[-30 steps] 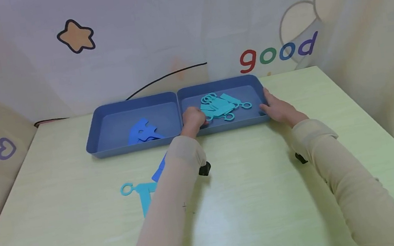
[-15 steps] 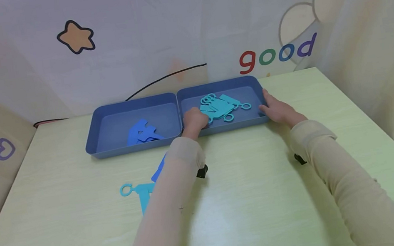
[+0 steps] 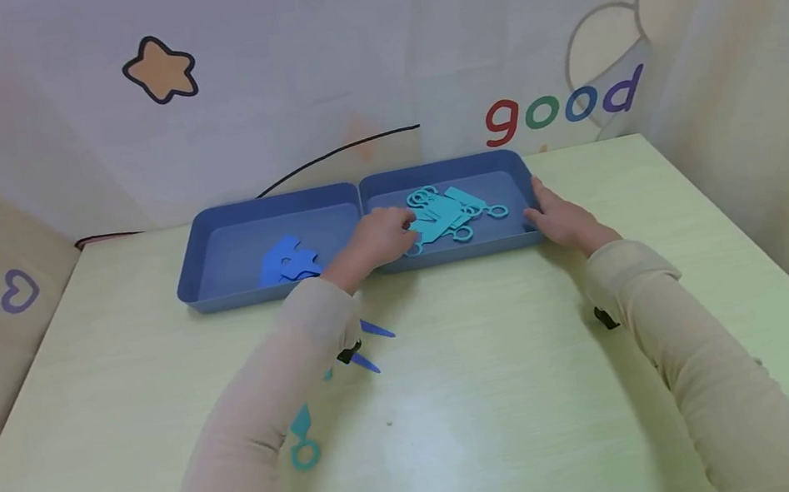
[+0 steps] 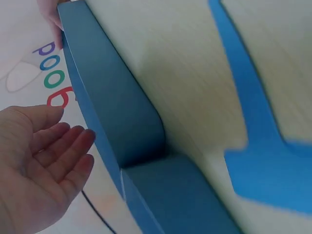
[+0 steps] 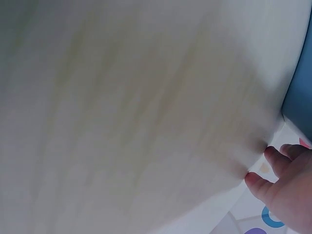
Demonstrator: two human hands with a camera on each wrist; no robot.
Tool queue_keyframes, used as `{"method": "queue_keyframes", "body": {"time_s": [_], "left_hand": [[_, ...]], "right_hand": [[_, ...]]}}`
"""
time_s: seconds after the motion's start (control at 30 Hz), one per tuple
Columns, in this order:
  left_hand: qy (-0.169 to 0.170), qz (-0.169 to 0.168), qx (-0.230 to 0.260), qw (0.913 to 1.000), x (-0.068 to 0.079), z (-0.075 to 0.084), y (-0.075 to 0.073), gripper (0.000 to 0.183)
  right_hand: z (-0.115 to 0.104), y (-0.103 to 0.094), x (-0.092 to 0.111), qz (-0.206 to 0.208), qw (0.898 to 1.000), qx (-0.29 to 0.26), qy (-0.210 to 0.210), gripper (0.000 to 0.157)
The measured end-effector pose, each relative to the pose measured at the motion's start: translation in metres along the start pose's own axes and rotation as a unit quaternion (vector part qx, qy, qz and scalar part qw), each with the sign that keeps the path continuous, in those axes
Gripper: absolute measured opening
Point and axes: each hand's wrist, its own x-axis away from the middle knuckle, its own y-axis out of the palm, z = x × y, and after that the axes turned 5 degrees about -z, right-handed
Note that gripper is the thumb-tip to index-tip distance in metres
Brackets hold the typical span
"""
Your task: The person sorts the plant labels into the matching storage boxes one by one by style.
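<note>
My left hand (image 3: 384, 235) hovers at the front left of the right-hand blue tray (image 3: 471, 249), beside a pile of flat turquoise pieces with ring ends (image 3: 439, 214). In the left wrist view its fingers (image 4: 73, 151) are loosely bent with nothing between them. My right hand (image 3: 563, 216) rests against the right end of that tray. Its thumb lies at the wall, and the right wrist view shows fingertips (image 5: 258, 183) near the table surface. Flat blue pieces (image 3: 288, 261) lie in the left-hand tray (image 3: 220, 299).
On the table under my left forearm lie a turquoise ring-ended piece (image 3: 303, 439) and a blue piece with pointed tips (image 3: 365, 362), both partly hidden. A printed curtain (image 3: 308, 65) hangs behind the trays.
My left hand has loosened from its curled pose and turned, with the forearm swinging left. Blue tips and a turquoise ring now show right of or below it. My right hand has stayed put.
</note>
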Motion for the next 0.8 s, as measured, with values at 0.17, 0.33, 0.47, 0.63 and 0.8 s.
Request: {"method": "queue_keyframes", "body": {"time_s": [0.17,0.33,0.47,0.63,0.8], "left_hand": [[0.056,0.016,-0.051,0.997,0.02,-0.013,-0.007,0.017],[0.065,0.004,-0.081,0.9945,0.044,-0.023,-0.012,0.04],[0.079,0.006,-0.101,0.9918,0.06,-0.032,-0.012,0.04],[0.099,0.005,-0.118,0.9881,0.079,-0.043,-0.008,0.033],[0.097,-0.023,-0.124,0.9873,0.092,-0.051,-0.007,0.028]], "right_hand": [[-0.001,0.0,0.001,-0.004,1.0,0.002,0.003,0.069],[0.0,0.0,0.0,-0.003,1.0,0.004,0.006,0.069],[0.001,0.0,-0.001,0.003,1.0,0.009,0.004,0.069],[0.001,0.001,-0.002,0.013,0.999,0.032,-0.005,0.068],[0.001,0.002,-0.001,0.031,0.998,0.059,-0.015,0.067]]}}
